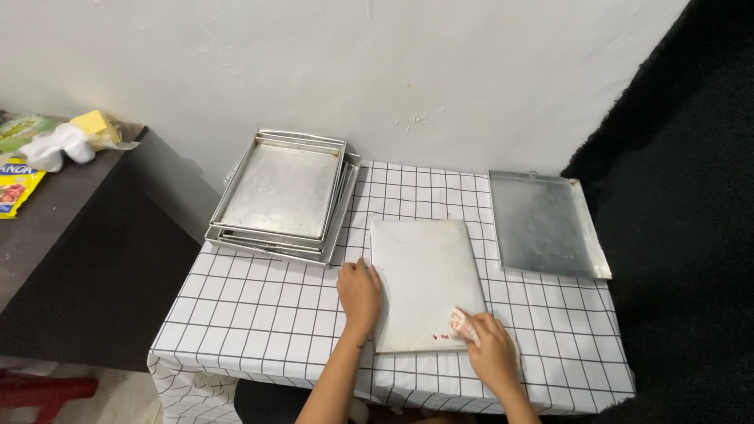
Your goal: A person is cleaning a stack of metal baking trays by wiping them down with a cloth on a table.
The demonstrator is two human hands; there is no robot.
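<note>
a white sheet lies flat in the middle of the worktop, which wears a white cloth with a black grid. the left hand rests flat on the sheet's left edge, fingers released and pressing down. the right hand sits at the sheet's near right corner, fingers clenched round a small red-and-white wad that touches the sheet. a stack of metal trays stands at the far left of the worktop, overhanging its edge. a single tray lies to the right, apart from the sheet. a dark side table at left carries packets and a yellow sponge.
</note>
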